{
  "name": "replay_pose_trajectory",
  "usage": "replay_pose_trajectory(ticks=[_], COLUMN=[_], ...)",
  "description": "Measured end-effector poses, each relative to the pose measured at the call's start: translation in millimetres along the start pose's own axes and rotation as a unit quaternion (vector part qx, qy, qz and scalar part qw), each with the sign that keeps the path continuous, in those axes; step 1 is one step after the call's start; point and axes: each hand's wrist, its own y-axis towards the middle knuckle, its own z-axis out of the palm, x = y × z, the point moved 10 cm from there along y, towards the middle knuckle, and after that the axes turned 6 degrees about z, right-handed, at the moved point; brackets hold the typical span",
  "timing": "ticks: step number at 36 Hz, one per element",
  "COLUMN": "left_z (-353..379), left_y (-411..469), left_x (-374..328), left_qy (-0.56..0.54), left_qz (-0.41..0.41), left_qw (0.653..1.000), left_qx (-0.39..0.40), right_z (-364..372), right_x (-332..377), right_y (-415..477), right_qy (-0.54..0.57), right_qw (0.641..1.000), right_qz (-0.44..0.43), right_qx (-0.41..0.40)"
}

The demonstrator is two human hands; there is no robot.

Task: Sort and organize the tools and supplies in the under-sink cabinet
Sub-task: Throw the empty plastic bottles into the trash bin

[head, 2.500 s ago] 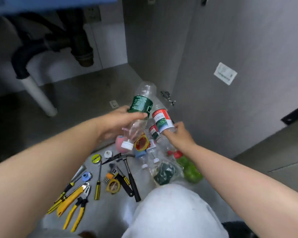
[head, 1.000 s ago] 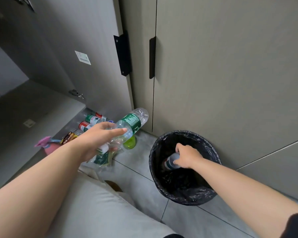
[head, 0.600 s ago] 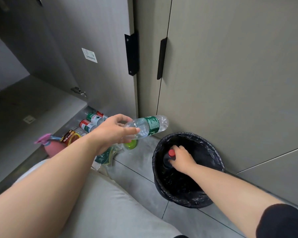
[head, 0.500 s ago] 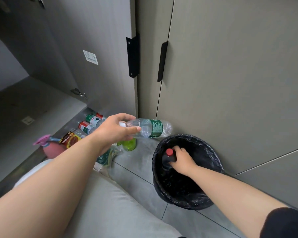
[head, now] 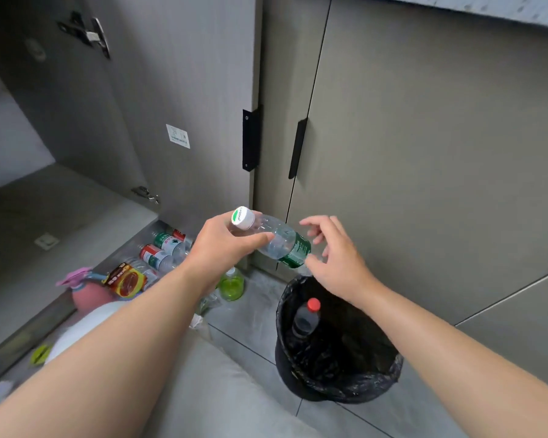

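Left hand (head: 225, 246) grips the clear bottle (head: 280, 243) at the neck end, with the fingers and thumb curled round it just below the white cap (head: 243, 218). The bottle is tilted, cap up and to the left, and its green label (head: 298, 251) is at the lower right end. It is in the air, over the far edge of the bin (head: 389, 371).

Right hand (head: 336, 260) holds nothing. Its fingers are spread and loosely bent, palm down, just beside the labelled end of the bottle. I cannot tell whether a fingertip touches it. This hand also hangs above the bin.

The bin has a black liner and stands on the tiled floor (head: 250, 317), close to the closed cabinet doors. Inside it is a second bottle with a red cap (head: 313, 305) — cap up, near the left wall.

To the left, the cabinet door (head: 171, 74) stands open, with a small white sticker (head: 178, 136) on its inner face. Several bottles lie on the cabinet floor:
- two with red-and-green labels (head: 157, 257)
- one with a red-and-yellow wrapper (head: 125, 281)

Beside them is a pink object (head: 87, 294), too blurred to name. A green bottle (head: 231, 284) stands on the tiles at the cabinet's corner.
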Motion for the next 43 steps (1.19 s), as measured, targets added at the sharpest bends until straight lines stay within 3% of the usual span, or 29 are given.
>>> replay_pose_trajectory(ticks=[4,10,15,19,28,33,43], left_z=[12.3,21.0,35.8,31.2,14.8,8.9,-0.5], left_y=[-6.6,-13.6,-13.3,-8.6,-4.3,-4.3,-6.7], left_x=[-16.2,-23.7,-23.0,-10.0,-5.9,5.7,25.5], left_qy=[0.044,0.152,0.123,0.179,0.235,0.286,0.330], left_qz=[0.053,0.092,0.117,0.092,0.068,0.044,-0.011], left_qw=[0.997,0.983,0.980,0.976,0.969,0.957,0.943], left_qx=[0.037,0.048,0.100,0.083,-0.004,0.002,0.031], right_z=[9.6,14.3,-10.6,-41.1,21.0,78.4,119.7], right_x=[65.4,90.0,80.6,46.1,-81.8,-129.0,-166.3], right_y=[5.4,10.2,10.6,8.7,-39.1,-65.4,-77.1], right_qy=[0.015,-0.040,-0.062,-0.101,-0.165,-0.184,-0.191], right_qw=[0.993,0.996,0.995,0.994,0.972,0.954,0.946], right_qz=[-0.064,-0.075,-0.079,-0.036,0.124,0.166,0.189], right_qx=[0.099,0.043,0.003,-0.024,0.110,0.167,0.182])
